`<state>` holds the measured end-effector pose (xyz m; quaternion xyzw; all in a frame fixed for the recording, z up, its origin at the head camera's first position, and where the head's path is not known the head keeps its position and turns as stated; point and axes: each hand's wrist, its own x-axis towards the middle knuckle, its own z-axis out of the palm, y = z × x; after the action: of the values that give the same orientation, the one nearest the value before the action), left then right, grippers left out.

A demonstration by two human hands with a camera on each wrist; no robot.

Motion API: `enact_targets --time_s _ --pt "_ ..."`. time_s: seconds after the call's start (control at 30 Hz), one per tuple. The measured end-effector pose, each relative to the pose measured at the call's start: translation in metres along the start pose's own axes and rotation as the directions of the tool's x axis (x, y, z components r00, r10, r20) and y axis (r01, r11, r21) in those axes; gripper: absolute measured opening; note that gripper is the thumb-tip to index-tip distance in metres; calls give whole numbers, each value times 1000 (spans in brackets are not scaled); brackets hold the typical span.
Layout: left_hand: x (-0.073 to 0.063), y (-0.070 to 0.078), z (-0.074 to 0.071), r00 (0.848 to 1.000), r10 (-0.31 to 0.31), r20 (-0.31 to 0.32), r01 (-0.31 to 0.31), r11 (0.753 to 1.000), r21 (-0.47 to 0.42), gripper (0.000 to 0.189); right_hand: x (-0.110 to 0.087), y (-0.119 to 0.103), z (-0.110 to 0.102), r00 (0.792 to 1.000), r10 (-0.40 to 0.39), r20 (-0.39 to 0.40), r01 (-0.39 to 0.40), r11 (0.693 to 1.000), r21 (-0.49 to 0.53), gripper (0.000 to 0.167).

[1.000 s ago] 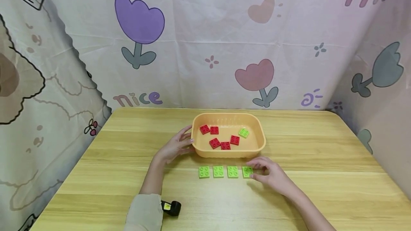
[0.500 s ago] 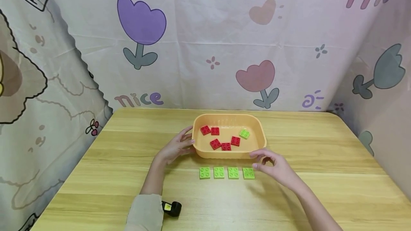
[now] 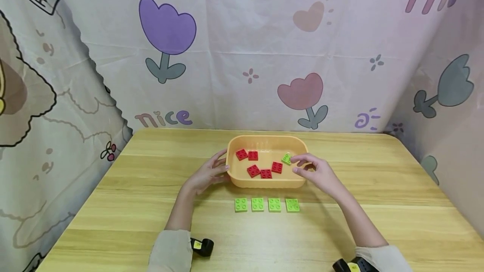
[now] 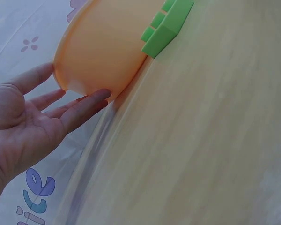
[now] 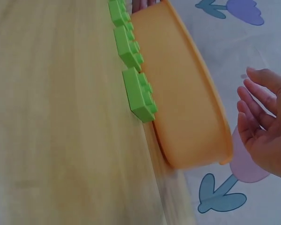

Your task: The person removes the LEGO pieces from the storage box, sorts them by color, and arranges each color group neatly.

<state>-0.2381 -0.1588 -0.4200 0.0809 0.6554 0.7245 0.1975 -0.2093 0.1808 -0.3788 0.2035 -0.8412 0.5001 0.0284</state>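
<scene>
A peach-coloured plastic basket (image 3: pixel 269 183) stands on the table with several red toy bricks (image 3: pixel 253 171) and one green brick (image 3: pixel 286 159) inside. My left hand (image 3: pixel 206 174) rests its fairly straight fingers against the basket's left end, also visible in the left wrist view. Over the basket's right side hovers my right hand (image 3: pixel 317 174), thumb and fingers apart, close to the green brick inside. Nothing lies between those fingers in the right wrist view, where the hand (image 5: pixel 267 117) is above the rim. In front of the basket, several green bricks (image 3: pixel 274 205) form a row.
The wooden table (image 3: pixel 151 205) runs back to a printed cloth (image 3: pixel 234 24), which hangs behind and at both sides. A black wrist camera (image 3: pixel 202 247) shows at the left sleeve, and another camera (image 3: pixel 345 266) at the right sleeve.
My right hand has let go of the rightmost green brick of the row and moved up and away, over the basket. The left hand has stayed at the basket's left end.
</scene>
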Motion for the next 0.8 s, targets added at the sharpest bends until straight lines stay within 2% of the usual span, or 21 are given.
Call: enact_targets --time_s 0.3,0.43,0.53,0.63,0.8 --pt "-2 -2 0 1000 6 -6 -6 1000 -2 62 30 11 10 998 39 -56 -43 996 -80 28" --pt "-1 -2 0 1000 10 -4 -10 1000 -2 62 39 12 17 996 62 -68 -72 986 -150 29" --pt "-1 -1 1 1000 11 -4 -11 1000 -1 62 44 12 22 992 89 -86 -108 962 -251 30" --pt "-2 1 2 1000 12 -5 -12 1000 -1 62 49 11 26 988 128 -91 -153 920 -360 30" --pt "-1 1 2 1000 15 -8 -15 1000 -3 63 55 10 30 972 233 -38 -225 865 -449 33"
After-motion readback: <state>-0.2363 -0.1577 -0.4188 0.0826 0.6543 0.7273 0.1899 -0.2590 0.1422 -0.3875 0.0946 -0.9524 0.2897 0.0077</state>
